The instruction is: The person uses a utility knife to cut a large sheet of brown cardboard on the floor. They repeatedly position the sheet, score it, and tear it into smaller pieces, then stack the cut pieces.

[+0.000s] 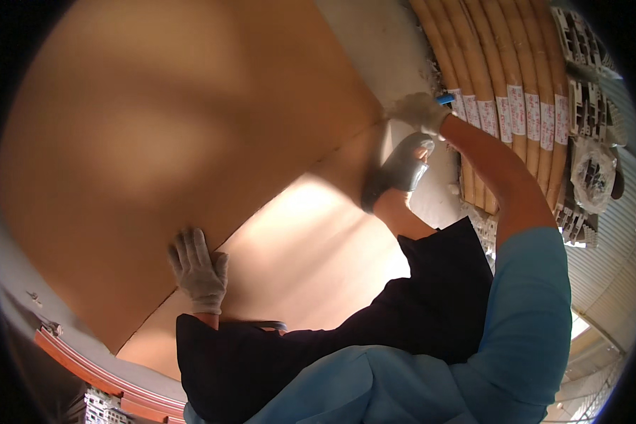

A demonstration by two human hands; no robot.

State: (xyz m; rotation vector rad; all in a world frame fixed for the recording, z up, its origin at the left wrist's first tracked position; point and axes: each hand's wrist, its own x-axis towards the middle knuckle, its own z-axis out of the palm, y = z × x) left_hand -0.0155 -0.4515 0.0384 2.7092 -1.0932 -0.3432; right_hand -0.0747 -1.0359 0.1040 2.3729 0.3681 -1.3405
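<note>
A large brown sheet [155, 127], like cardboard, covers the floor in front of me. A thin dark line, a cut or an edge, crosses it from lower left to upper right. Near the line's lower left part, my left hand [199, 272] lies flat in a grey work glove, fingers stretched over the sheet. My right hand [418, 113], gloved too, is closed at the sheet's far right corner, by the line's other end. From its fist sticks the blue end [445, 99] of a tool; the rest is hidden in the glove.
My sandalled foot [406, 166] rests beside the right hand at the sheet's edge. Long brown rolls or tubes [516, 106] with white labels lie at the right. Stacked white profiles [586, 106] stand behind them. A reddish-brown rail [99, 374] runs along the lower left.
</note>
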